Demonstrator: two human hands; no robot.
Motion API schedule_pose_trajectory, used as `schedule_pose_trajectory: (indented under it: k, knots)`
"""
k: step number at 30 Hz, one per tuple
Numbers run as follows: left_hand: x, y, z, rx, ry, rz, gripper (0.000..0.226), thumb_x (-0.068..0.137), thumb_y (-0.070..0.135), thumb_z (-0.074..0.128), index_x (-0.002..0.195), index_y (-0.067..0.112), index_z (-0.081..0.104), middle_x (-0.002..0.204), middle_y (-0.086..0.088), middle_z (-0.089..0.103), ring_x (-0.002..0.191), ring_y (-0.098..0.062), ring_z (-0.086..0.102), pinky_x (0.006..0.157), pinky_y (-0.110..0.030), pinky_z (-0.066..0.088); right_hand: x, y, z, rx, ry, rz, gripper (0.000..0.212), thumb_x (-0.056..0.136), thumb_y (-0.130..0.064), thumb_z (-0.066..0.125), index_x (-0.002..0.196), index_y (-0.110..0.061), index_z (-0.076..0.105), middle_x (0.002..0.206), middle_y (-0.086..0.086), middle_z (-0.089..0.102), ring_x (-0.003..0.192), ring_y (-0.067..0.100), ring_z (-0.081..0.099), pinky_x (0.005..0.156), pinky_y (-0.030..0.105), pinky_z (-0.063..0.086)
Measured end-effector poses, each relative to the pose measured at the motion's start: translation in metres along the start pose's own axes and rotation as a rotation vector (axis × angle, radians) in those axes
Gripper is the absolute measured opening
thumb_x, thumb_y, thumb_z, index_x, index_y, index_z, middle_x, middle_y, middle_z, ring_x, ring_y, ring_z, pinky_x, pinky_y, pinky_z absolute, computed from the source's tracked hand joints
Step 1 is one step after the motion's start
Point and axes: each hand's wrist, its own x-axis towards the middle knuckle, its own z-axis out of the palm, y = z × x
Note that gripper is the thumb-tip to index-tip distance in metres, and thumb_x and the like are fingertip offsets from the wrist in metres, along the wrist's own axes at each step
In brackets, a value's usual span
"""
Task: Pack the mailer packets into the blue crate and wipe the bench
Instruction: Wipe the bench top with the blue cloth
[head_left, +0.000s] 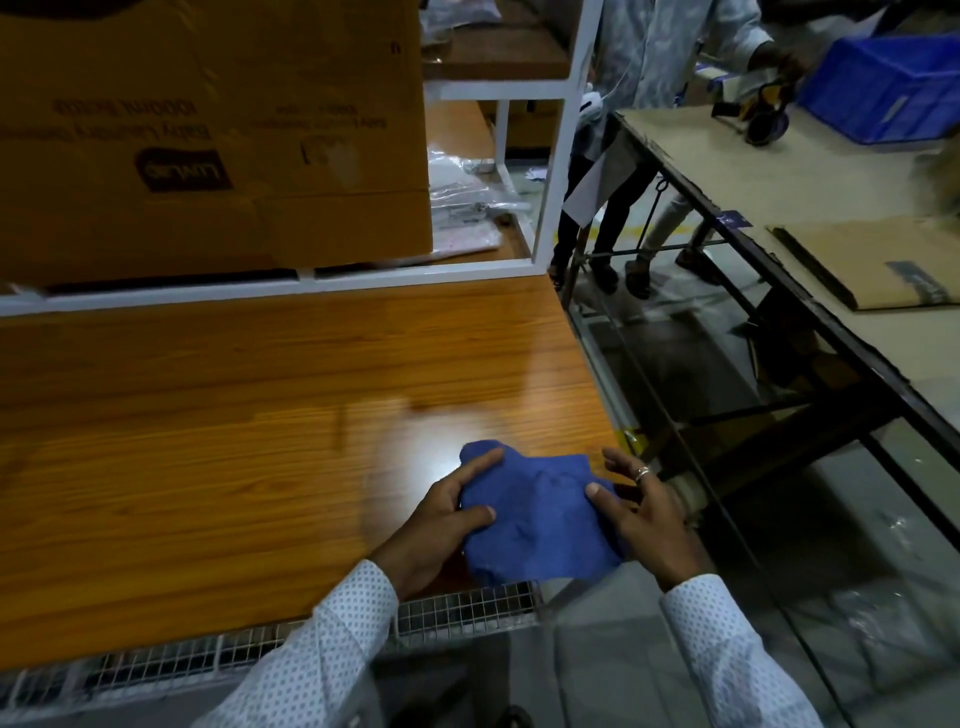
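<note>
Both hands, left (441, 525) and right (641, 512), held the cloth (540, 525) at the bench (208, 415) edge; loose pinch risked dropping it.

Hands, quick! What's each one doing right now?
Left hand: holds the cloth, thumb and fingers curled round its left edge.
Right hand: pinches the cloth's right side with its thumb.

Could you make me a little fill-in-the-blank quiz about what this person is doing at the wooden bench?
1. Both hands hold a cloth whose colour is ____.
2. The ring is worn on the ____ hand.
3. The left hand holds the cloth near the bench's ____ corner.
4. Above the bench, the white rack carries a large ____ box.

Missing words: blue; right; front right; cardboard
</note>
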Motion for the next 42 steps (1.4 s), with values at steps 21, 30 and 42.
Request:
schedule_pose_trajectory:
  k: [21, 30, 42]
  knots:
    - [-0.004, 0.076, -0.001, -0.246, -0.095, 0.128, 0.07, 0.08, -0.004, 0.052, 0.142, 0.028, 0.053, 0.143, -0.002, 0.055, 0.121, -0.032, 0.059, 0.092, -0.04, 0.052, -0.006, -0.052, 0.049, 1.254, -0.52, 0.477, 0.088, 0.091, -0.075, 0.041, 0.148, -0.007, 0.043, 0.154, 0.019, 0.038, 0.145, 0.037, 0.033, 0.118, 0.053, 0.023]
    - [-0.01, 0.031, -0.021, 0.101, -0.021, 0.041, 0.068, 0.091, -0.014, 0.051, 0.144, 0.03, 0.048, 0.14, 0.009, 0.058, 0.129, -0.014, 0.056, 0.111, -0.045, 0.043, 0.017, -0.03, 0.006, 0.54, -0.318, 0.231, 0.044, 0.087, -0.017, 0.073, 0.129, -0.012, 0.061, 0.121, 0.017, 0.069, 0.108, 0.034, 0.069, 0.078, 0.035, 0.058]
    - [0.02, -0.007, 0.001, 0.7, 0.158, 0.121, 0.058, 0.092, 0.008, 0.062, 0.146, 0.024, 0.046, 0.141, 0.001, 0.052, 0.112, -0.015, 0.063, 0.093, -0.029, 0.055, 0.019, -0.002, -0.02, -0.467, 0.137, -0.018, 0.051, 0.09, -0.018, 0.068, 0.137, -0.011, 0.051, 0.122, 0.014, 0.066, 0.111, 0.031, 0.063, 0.098, 0.043, 0.048]
